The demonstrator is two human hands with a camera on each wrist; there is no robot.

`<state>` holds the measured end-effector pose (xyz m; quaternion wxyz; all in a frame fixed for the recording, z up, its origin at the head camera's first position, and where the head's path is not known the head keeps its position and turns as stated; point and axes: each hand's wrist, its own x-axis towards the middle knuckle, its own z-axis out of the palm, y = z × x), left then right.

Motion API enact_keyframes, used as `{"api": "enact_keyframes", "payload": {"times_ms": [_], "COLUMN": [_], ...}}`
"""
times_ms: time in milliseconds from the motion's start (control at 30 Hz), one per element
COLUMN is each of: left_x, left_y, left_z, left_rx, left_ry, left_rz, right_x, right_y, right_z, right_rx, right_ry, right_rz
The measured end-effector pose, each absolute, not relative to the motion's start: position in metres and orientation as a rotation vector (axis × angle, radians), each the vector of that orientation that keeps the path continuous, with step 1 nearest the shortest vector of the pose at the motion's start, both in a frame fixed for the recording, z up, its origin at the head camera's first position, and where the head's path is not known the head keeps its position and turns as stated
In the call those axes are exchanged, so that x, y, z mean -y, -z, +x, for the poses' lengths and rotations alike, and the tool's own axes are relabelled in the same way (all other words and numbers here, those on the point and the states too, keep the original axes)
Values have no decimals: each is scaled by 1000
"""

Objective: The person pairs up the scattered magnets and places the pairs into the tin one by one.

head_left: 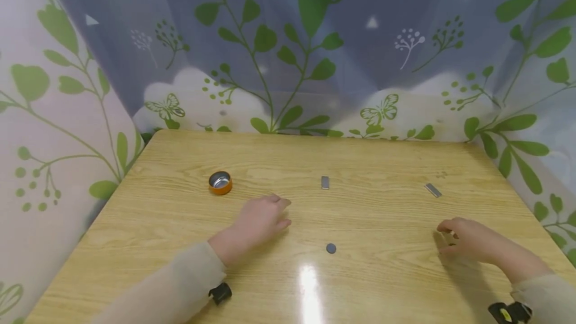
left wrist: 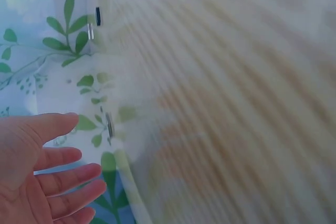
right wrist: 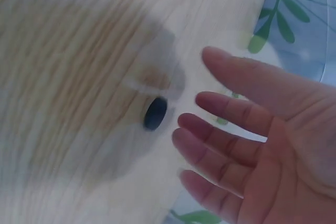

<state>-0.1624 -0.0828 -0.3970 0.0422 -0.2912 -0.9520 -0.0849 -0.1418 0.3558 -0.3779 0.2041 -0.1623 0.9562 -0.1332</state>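
My left hand [head_left: 254,224] is held over the left-middle of the table with its fingers relaxed and holding nothing. In the left wrist view the palm and spread fingers of that hand [left wrist: 47,177] show. Toward the right side, my right hand [head_left: 477,244] hovers above the wood, casting a shadow, and its loosely extended fingers [right wrist: 205,150] hold nothing. Between the hands lies a small dark round disc [head_left: 331,248], also seen as a dark oval [right wrist: 156,114] in front of the right fingertips. Beyond the hands are a small grey rectangular piece [head_left: 325,183] and a second, slanted one [head_left: 433,190].
A small round orange dish [head_left: 220,183] with a shiny metallic inside stands at the far left, beyond the left hand. The wood-grain table [head_left: 382,279] is bordered by a leaf-patterned curtain [head_left: 279,64] at the back and sides. Glare [head_left: 309,289] marks the near middle.
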Motion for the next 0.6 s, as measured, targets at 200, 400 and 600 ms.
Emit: {"api": "enact_keyframes", "payload": {"times_ms": [200,400,600], "left_x": [66,49,35], "left_y": [398,397,402], "left_z": [-157,-151,-148], "left_rx": [2945,2996,2972], "left_ry": [188,141,32], "left_rz": [-991,-1078,-1178], "right_x": [-374,-383,-388], "right_y": [387,390,396], "right_z": [-136,-133,-131], "right_rx": [-2683,-2682,-2705], "right_ry": [320,294,274], "right_rz": [-465,-344,-347]}}
